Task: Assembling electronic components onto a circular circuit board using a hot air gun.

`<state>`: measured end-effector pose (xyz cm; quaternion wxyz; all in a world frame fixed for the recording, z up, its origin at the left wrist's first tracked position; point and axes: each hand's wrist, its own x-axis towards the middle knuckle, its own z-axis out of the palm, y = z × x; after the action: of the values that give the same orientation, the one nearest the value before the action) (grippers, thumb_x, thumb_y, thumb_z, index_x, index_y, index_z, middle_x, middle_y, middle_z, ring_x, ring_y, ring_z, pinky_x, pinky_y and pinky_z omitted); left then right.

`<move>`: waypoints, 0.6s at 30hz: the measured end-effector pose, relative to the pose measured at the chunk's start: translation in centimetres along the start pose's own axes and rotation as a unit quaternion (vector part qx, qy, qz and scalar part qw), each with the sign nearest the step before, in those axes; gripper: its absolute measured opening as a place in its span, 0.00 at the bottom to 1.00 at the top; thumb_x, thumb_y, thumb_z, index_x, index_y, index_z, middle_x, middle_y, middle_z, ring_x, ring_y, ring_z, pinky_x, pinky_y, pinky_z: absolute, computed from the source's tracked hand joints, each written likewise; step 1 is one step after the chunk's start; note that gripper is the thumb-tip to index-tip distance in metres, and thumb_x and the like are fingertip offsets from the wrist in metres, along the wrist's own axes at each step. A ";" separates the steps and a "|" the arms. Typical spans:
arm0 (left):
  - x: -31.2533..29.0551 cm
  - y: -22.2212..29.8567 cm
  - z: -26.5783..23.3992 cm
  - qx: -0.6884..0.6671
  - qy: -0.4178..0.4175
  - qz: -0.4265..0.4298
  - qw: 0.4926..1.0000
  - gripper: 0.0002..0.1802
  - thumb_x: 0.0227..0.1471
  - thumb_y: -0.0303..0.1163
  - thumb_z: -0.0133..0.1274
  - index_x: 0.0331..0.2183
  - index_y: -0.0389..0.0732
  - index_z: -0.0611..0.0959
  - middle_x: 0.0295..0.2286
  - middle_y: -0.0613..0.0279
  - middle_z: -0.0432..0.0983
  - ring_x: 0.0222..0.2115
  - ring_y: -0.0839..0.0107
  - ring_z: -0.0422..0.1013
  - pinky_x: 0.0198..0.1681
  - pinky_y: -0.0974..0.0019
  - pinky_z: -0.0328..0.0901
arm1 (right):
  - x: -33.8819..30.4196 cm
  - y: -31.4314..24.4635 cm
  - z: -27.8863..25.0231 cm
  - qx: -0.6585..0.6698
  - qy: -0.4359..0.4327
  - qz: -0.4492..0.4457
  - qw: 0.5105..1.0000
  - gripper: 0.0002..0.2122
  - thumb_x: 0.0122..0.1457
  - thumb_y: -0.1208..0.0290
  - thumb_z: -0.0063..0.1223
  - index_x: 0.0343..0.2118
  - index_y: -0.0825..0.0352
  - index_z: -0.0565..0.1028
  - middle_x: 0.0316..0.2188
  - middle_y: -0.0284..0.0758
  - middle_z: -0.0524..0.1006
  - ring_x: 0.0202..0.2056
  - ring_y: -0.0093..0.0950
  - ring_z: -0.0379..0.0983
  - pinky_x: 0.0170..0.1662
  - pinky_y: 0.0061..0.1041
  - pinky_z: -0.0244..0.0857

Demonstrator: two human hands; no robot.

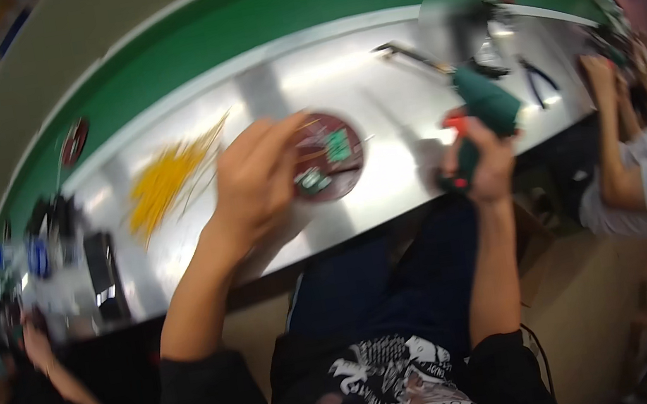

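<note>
My right hand is wrapped round the grip of a dark green and red pistol-shaped power tool. A long, thin dark tip extends from the tool toward the far left, above the bench. My left hand is over the left edge of a round dark-red disc. Its thumb and fingers are pinched together; anything between them is too small to make out. Small green circuit boards lie on the disc. Left of my left hand, a bundle of thin yellow strands is fanned out on the bench.
The shiny metal bench has a green strip along its back. Pliers lie at the right. A black box and clutter are at the left. One person works at the right, another at the left.
</note>
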<state>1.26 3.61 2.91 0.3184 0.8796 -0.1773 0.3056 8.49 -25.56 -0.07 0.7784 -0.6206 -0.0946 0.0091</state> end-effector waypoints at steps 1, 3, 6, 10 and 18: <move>0.1 -0.2 0.4 -0.003 -0.009 0.026 1.000 0.13 0.49 0.22 0.56 0.40 0.35 0.82 0.27 0.53 0.77 0.23 0.57 0.72 0.27 0.58 0.68 | -0.8 0.2 -0.5 -0.004 -0.006 -0.019 1.000 0.14 0.63 0.66 0.49 0.41 0.75 0.75 0.22 0.40 0.75 0.11 0.24 0.68 0.15 0.21 0.62; -0.7 -1.1 0.2 0.010 -0.010 0.000 1.000 0.12 0.49 0.22 0.57 0.38 0.36 0.83 0.27 0.55 0.77 0.24 0.58 0.72 0.26 0.58 0.67 | -1.7 0.9 0.2 -0.006 -0.026 -0.033 0.999 0.16 0.62 0.67 0.48 0.44 0.77 0.73 0.28 0.44 0.76 0.12 0.25 0.68 0.15 0.21 0.62; -1.9 -1.6 -0.1 -0.004 -0.011 -0.009 1.000 0.09 0.47 0.23 0.58 0.34 0.37 0.83 0.26 0.57 0.77 0.24 0.59 0.72 0.26 0.58 0.67 | -3.1 0.6 0.6 0.044 -0.123 -0.010 0.991 0.20 0.61 0.67 0.49 0.51 0.79 0.69 0.35 0.51 0.75 0.12 0.27 0.69 0.16 0.21 0.63; -2.7 -1.9 -0.2 0.049 -0.025 0.036 0.998 0.05 0.46 0.25 0.59 0.30 0.39 0.82 0.24 0.60 0.76 0.25 0.61 0.72 0.24 0.59 0.67 | -4.5 -0.1 -0.1 0.003 -0.183 0.000 0.983 0.24 0.59 0.68 0.51 0.54 0.79 0.66 0.33 0.52 0.75 0.13 0.27 0.69 0.16 0.21 0.63; -3.2 -2.4 1.3 0.079 -0.040 0.046 0.995 0.03 0.44 0.27 0.59 0.25 0.40 0.82 0.20 0.63 0.73 0.24 0.63 0.72 0.23 0.60 0.67 | -4.9 -0.4 -0.8 -0.065 -0.186 0.021 0.980 0.26 0.56 0.70 0.52 0.56 0.80 0.66 0.33 0.52 0.75 0.13 0.29 0.69 0.16 0.20 0.62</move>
<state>0.62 4.93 -1.03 0.2261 0.9046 -0.2052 0.2975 3.74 -27.07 -0.51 0.7048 -0.6593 -0.2249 0.1340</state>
